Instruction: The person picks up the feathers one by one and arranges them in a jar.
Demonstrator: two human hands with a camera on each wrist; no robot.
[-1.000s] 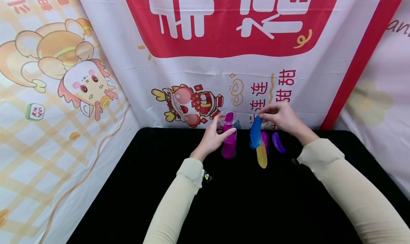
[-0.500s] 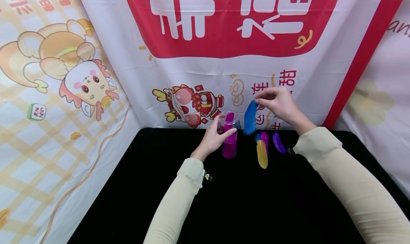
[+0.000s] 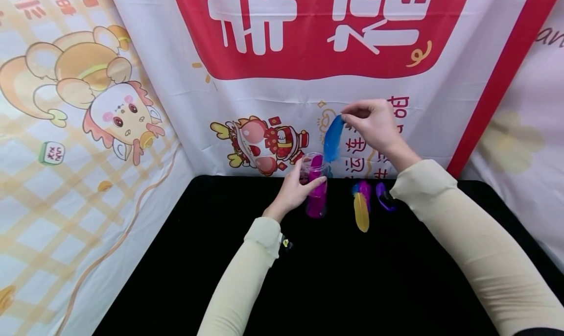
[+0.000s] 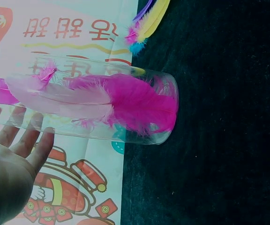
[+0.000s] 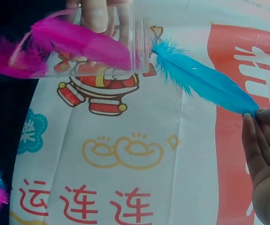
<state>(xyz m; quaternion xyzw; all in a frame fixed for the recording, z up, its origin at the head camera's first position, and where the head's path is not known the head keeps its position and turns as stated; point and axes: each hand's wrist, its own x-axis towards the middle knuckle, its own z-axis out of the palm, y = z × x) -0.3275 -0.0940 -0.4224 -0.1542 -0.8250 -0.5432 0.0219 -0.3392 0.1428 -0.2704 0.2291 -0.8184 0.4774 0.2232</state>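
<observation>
In the head view my left hand point(image 3: 293, 189) grips a clear jar point(image 4: 168, 131) around its upper part, and the jar stands upright at the table's far edge. Magenta and pale pink feathers point(image 4: 139, 101) fill the jar; one magenta feather reaches up near its mouth. My right hand point(image 3: 374, 125) pinches a blue feather point(image 3: 334, 139) by its tip, up and to the right of the jar. In the right wrist view the feather's fluffy quill end point(image 5: 161, 51) points at the jar's mouth, just beside the rim.
On the black table point(image 3: 308, 277), right of the jar, lie a yellow feather point(image 3: 361, 213), a magenta feather point(image 3: 364, 189) with a bit of blue, and a purple feather point(image 3: 382, 194) partly covered by something dark at my right wrist. A printed cloth point(image 3: 264, 96) hangs behind.
My right hand has lifted the blue feather off the pile and carried it up and left toward the jar's mouth. My left hand and the jar have stayed in place.
</observation>
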